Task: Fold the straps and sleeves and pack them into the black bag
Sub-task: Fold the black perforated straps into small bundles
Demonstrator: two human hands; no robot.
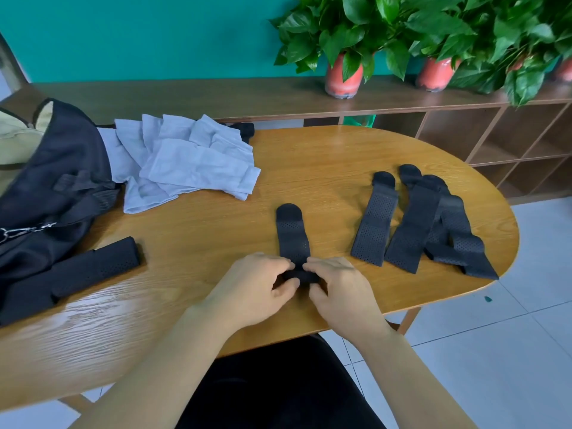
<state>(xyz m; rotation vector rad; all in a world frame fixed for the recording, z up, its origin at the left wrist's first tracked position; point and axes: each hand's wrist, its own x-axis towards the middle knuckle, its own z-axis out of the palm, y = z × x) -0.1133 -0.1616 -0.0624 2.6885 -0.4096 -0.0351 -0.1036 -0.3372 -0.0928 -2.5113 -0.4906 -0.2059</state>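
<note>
Seen from the head camera, the left hand (257, 286) and right hand (337, 289) each pinch the near end of a black perforated strap (292, 233) lying mid-table, fingers curled round it. It looks like the first fold is starting, so next that end wants turning squarely toward the far tip. Unfolded straps (414, 224) wait at the right. The grey sleeves (192, 162) and black bag (52, 193) lie at the left.
</note>
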